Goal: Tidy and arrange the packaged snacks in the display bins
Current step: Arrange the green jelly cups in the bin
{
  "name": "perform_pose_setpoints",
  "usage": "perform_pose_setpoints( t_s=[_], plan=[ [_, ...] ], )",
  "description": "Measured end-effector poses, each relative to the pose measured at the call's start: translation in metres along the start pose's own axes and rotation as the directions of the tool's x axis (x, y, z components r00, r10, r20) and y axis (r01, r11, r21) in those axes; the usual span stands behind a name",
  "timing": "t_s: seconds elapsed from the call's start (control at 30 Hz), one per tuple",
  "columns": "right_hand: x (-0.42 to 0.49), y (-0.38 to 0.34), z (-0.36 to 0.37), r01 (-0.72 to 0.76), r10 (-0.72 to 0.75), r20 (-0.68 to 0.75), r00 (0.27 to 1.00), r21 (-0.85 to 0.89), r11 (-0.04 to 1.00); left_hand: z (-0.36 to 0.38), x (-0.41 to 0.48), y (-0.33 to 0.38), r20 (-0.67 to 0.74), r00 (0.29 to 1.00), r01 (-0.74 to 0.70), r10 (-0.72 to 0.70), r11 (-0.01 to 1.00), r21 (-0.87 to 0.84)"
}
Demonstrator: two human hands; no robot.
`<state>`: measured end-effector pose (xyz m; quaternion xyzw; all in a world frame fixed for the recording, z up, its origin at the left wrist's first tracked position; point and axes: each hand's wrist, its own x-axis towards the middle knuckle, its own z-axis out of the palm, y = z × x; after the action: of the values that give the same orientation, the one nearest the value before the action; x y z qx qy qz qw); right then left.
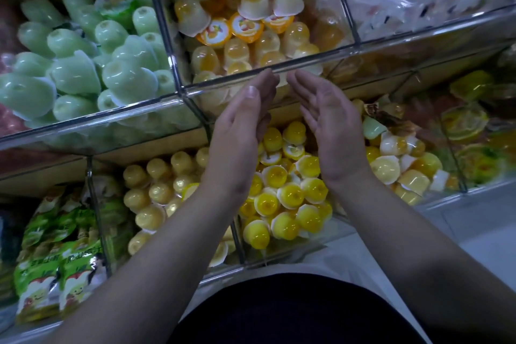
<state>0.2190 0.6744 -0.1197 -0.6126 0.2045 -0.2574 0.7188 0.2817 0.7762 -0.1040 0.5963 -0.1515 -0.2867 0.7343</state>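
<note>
Tiered clear display bins (418,33) of packaged snacks, green jelly cups (83,64) upper left, orange jelly cups (251,22) in the middle bin, yellow jelly cups (282,193) in the bin below, left hand (240,126) and right hand (329,123) above them, palms facing, fingers straight, holding nothing, fingertips close to the orange bin's front rim.

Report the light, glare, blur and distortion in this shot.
Head view: dim, even lighting with no hard shadows; glare streaks along the clear bin rim near the left hand and right hand; wide-angle distortion bends the dividers; green jelly cups at the left look soft, hands fairly sharp.
</note>
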Motion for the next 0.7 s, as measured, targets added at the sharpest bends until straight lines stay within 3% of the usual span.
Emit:
perform_pose_setpoints(
  t_s=[0.5, 0.7],
  plan=[
    [0.021, 0.022, -0.095, -0.113, 0.108, -0.062, 0.992, -0.072, 0.991, 0.078, 0.035, -0.056, 0.004, 0.986, 0.169, -0.169, 0.986, 0.007],
    [0.038, 0.032, -0.128, -0.171, 0.142, -0.143, 0.979, -0.221, 0.96, 0.103, 0.053, -0.073, -0.001, 0.971, 0.238, -0.238, 0.971, 0.03]
  ],
)
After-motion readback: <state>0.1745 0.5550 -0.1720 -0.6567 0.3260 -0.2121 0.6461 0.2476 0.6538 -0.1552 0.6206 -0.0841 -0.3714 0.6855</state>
